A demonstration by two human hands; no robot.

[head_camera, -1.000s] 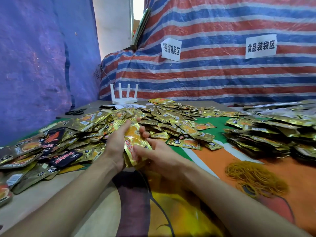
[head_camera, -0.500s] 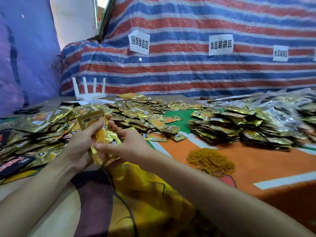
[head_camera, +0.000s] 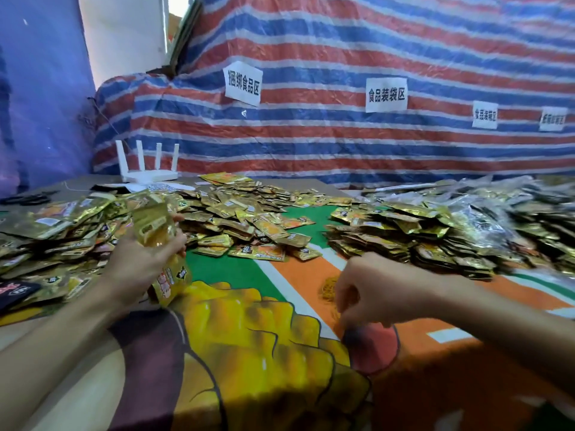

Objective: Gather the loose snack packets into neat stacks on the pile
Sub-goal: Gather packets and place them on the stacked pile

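Gripping a stack (head_camera: 161, 244) at near left, the left hand (head_camera: 140, 262) works while the right hand (head_camera: 373, 293) curls over bands (head_camera: 328, 289), hold unclear; piles (head_camera: 404, 241) lie finished at right, and many packets (head_camera: 249, 219) lie loose beyond.

L hand (head_camera: 141, 262) grips packet stack (head_camera: 153, 223); R hand (head_camera: 376, 293) at rubber bands (head_camera: 327, 289).

Daylight comes from a bright gap (head_camera: 178, 10) up top. The gold packets (head_camera: 245, 213) shine. A dark shadow lies on the tablecloth (head_camera: 435, 399) at its near edge. The right side is blurry.
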